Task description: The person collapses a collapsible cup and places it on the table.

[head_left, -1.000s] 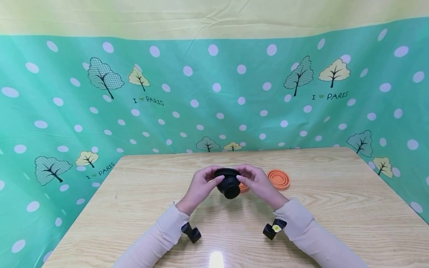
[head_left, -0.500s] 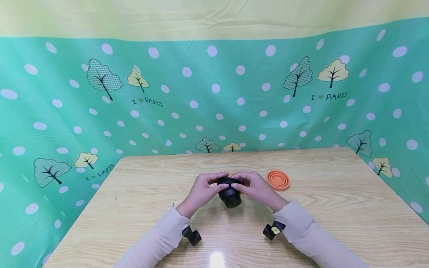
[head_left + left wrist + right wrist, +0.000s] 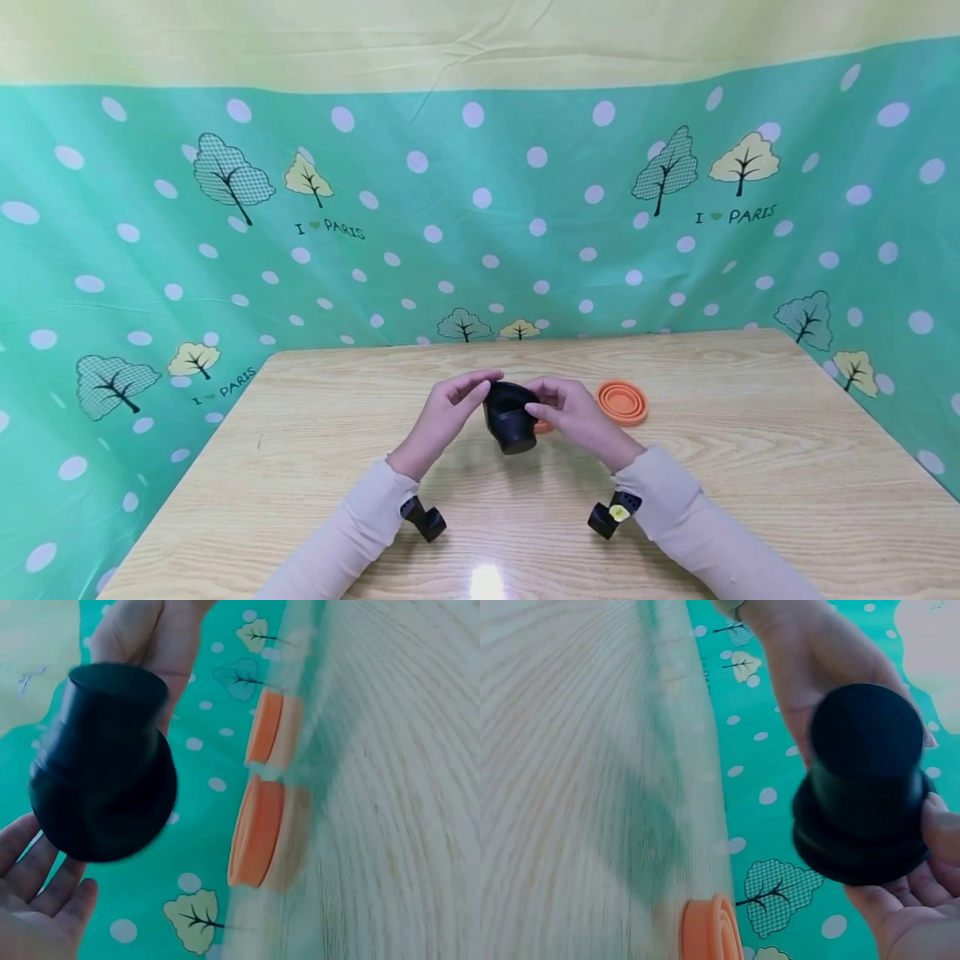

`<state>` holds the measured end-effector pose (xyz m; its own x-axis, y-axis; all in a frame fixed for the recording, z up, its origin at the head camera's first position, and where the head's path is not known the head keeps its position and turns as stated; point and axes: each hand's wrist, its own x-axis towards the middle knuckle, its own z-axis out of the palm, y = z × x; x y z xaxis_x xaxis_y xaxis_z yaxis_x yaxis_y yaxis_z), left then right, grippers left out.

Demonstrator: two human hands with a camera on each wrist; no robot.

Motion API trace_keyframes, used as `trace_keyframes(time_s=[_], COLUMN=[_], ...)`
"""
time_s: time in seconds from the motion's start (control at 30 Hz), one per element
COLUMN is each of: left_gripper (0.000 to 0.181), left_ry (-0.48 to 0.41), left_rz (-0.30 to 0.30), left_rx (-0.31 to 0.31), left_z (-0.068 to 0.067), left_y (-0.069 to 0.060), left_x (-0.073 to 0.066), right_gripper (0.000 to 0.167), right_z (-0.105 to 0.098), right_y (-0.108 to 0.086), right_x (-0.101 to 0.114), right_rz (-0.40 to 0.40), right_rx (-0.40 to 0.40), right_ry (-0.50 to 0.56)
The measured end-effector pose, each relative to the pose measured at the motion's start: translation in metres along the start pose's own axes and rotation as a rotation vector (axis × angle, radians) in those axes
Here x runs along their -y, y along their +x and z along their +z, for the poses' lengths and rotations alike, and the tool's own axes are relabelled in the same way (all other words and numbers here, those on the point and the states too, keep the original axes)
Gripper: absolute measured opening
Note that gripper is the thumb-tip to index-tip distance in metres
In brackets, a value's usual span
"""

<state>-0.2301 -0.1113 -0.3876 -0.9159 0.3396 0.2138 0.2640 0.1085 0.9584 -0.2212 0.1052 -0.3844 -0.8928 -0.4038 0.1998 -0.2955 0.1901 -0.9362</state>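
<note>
A black collapsible cup [image 3: 512,425] is held tilted above the table, partly unfolded, its narrow base toward me. My right hand [image 3: 573,417] pinches its right side between thumb and fingers. My left hand [image 3: 442,417] is at the cup's left edge, its fingers fairly straight and touching or very near the rim. The left wrist view shows the cup [image 3: 105,765] with my left fingers [image 3: 34,874] spread by its wide end. In the right wrist view, my right thumb [image 3: 941,829] lies against the cup [image 3: 866,780].
An orange collapsed silicone cup [image 3: 622,403] lies flat on the wooden table [image 3: 750,467], right of my hands. A second orange piece [image 3: 543,427] is mostly hidden behind the black cup and right hand. A patterned green cloth [image 3: 480,242] hangs behind the table.
The black cup dipped toward the table, then rose slightly, and its upper part now looks bent and more stretched out. My left hand has loosened from its pinch and shifted left.
</note>
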Motion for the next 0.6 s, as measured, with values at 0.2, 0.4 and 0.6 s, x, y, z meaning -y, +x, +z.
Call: trace_keyframes(time_s=[0.2,0.4,0.6], left_gripper=[0.042,0.040,0.034], left_ry=[-0.045,-0.053,-0.071], left_rz=[-0.022,0.005,0.024], left_rx=[0.062,0.043,0.002], left_z=[-0.0009,0.0009,0.0020], left_y=[0.0010,0.0004,0.0003], left_x=[0.0005,0.0009,0.0038], right_gripper=[0.023,0.024,0.024], right_z=[-0.0013,-0.0016,-0.0024], right_y=[0.0013,0.0011,0.0003], right_x=[0.0008,0.0004,0.0007], right_rz=[-0.003,-0.008,0.001], right_rx=[-0.077,-0.079,-0.065], right_ry=[0.110,0.110,0.069])
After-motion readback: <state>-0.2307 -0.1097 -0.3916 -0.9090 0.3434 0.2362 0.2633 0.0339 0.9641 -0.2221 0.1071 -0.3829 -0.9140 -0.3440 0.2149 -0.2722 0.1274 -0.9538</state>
